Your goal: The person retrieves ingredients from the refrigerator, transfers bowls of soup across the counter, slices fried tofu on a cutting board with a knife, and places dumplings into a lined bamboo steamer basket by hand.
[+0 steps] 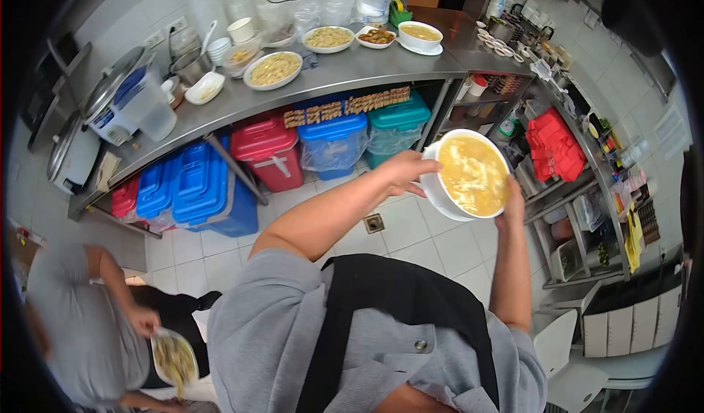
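Observation:
A white bowl [445, 199] full of yellow soup [473, 174] with pale egg-like strands is held out in front of my chest, above the tiled floor. A white plate [427, 193] shows beneath it. My left hand [408, 172] grips the left side, thumb near the rim and fingers toward the underside. Along the right side my right hand [513, 204] holds the bowl; most of its fingers are hidden behind it. The soup lies close to the rim.
A steel counter [213, 116] carries a noodle plate [273, 70], another food plate [328, 39], a small brown dish [376, 37] and a soup bowl [420, 36]. Lidded bins [265, 149] stand below. At left a co-worker [95, 318] holds a food dish [174, 358]. Shelves [579, 229] stand right.

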### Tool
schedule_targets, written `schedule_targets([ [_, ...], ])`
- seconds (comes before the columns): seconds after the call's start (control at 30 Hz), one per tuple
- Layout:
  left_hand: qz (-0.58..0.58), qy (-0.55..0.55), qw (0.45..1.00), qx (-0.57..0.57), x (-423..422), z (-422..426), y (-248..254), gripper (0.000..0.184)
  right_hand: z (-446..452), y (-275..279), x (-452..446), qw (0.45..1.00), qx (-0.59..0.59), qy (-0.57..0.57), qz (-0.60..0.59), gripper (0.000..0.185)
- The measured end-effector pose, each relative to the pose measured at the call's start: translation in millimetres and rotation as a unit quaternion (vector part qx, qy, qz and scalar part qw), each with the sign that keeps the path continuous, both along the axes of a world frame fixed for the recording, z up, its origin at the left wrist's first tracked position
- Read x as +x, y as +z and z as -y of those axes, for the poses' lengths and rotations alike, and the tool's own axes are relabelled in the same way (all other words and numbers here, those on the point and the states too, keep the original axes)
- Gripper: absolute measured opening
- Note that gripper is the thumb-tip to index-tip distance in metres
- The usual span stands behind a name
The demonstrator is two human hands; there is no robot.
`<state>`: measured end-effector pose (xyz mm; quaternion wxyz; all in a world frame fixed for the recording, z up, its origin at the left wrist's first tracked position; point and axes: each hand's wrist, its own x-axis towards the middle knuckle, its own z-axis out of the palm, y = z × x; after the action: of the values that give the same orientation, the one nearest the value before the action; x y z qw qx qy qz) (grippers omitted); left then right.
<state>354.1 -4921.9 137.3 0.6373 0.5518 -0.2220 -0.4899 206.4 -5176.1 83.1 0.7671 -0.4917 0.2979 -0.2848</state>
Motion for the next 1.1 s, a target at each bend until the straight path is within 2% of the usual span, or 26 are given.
schedule_targets([
  [0.1,-0.008,0.041,0.999,0.012,66.5,19.0,-6.8,0.049,-1.9,23.9,75.5,0.999,0.007,0.036,-0.006,0.034],
  [0.23,-0.034,0.114,0.993,-0.002,140.8,38.0,-15.0,0.051,30.6,13.0,175.9,0.996,0.016,0.083,0.001,0.034],
  [0.43,-0.038,0.190,0.981,-0.001,236.4,61.9,-24.5,0.046,76.0,-3.0,321.7,0.975,0.024,0.218,0.018,0.039],
  [0.6,-0.033,0.280,0.959,0.014,292.2,87.2,-31.4,0.047,101.8,-18.6,425.8,0.956,0.017,0.293,0.012,0.040],
  [0.7,-0.054,0.318,0.946,0.023,321.3,97.2,-39.5,0.047,115.7,-29.0,472.6,0.941,0.046,0.336,0.008,0.040],
  [0.77,-0.067,0.319,0.945,0.020,336.7,103.1,-41.6,0.046,125.4,-42.2,503.5,0.934,-0.028,0.356,0.008,0.039],
  [0.83,-0.082,0.331,0.940,0.017,346.0,110.4,-40.5,0.046,133.2,-43.4,520.4,0.928,-0.015,0.373,-0.003,0.040],
  [0.9,-0.096,0.339,0.936,0.016,353.0,115.1,-42.6,0.045,137.1,-36.7,533.0,0.923,-0.074,0.374,-0.056,0.042],
  [1.03,-0.110,0.328,0.938,0.003,363.9,130.8,-47.9,0.044,147.8,-12.3,545.1,0.911,0.009,0.408,-0.065,0.044],
  [1.1,-0.114,0.333,0.936,-0.004,368.4,141.1,-49.1,0.043,156.2,-12.2,554.7,0.923,0.048,0.377,-0.060,0.046],
])
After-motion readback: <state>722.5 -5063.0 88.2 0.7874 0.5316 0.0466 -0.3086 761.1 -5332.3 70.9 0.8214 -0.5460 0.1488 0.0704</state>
